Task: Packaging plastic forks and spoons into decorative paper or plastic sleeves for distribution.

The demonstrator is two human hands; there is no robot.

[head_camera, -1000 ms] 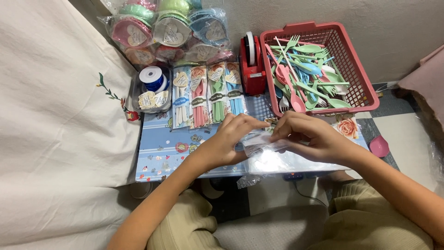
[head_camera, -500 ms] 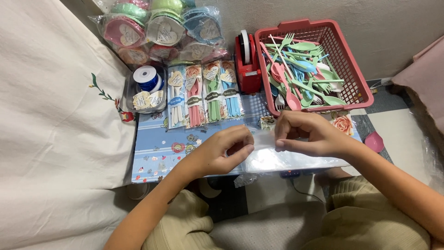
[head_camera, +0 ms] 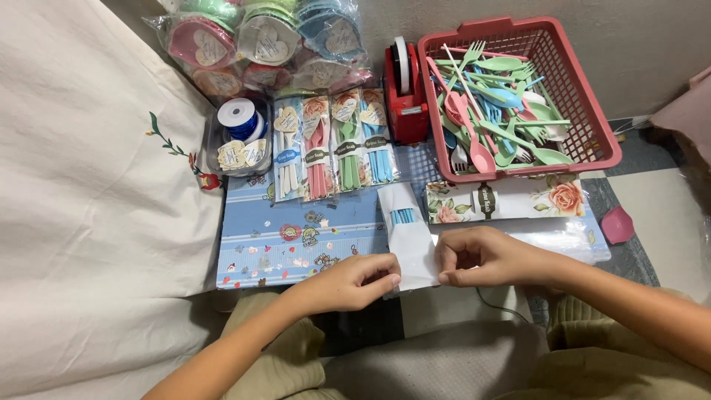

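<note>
clear plastic sleeve with white card and blue cutlery inside [head_camera: 409,235] lies on the near edge of the low table with blue cartoon-print cover [head_camera: 296,244], roughly centre, long axis running away from the person, blue utensil tips showing near its far end. left hand [head_camera: 354,280] pinches the sleeve's near left corner between thumb and fingertips, fingers curled. right hand [head_camera: 489,258] pinches the near right edge, thumb and fingers closed on the plastic. both hands grasping the sleeve, neither flat nor loose. just right of the sleeve, a stack of floral-print paper cards with a dark band [head_camera: 503,200] lies across the table, with a sheet of clear plastic film [head_camera: 552,235] just in front of it, near the right wrist. behind the sleeve, a row of four packed cutlery sets in white, pink, green and blue [head_camera: 335,144] sits side by side. left of that row, a small clear tray with a blue ribbon spool and heart tags [head_camera: 238,137]. red tape dispenser [head_camera: 404,96] stands behind the row, touching or just beside the red plastic basket of loose pastel forks and spoons [head_camera: 592,111] at far right. bagged pastel heart-shaped containers [head_camera: 266,41] piled at the far left. white embroidered cloth [head_camera: 89,200] covers the area left of the table. small pink lid-like piece [head_camera: 617,224] on the floor at right.
</note>
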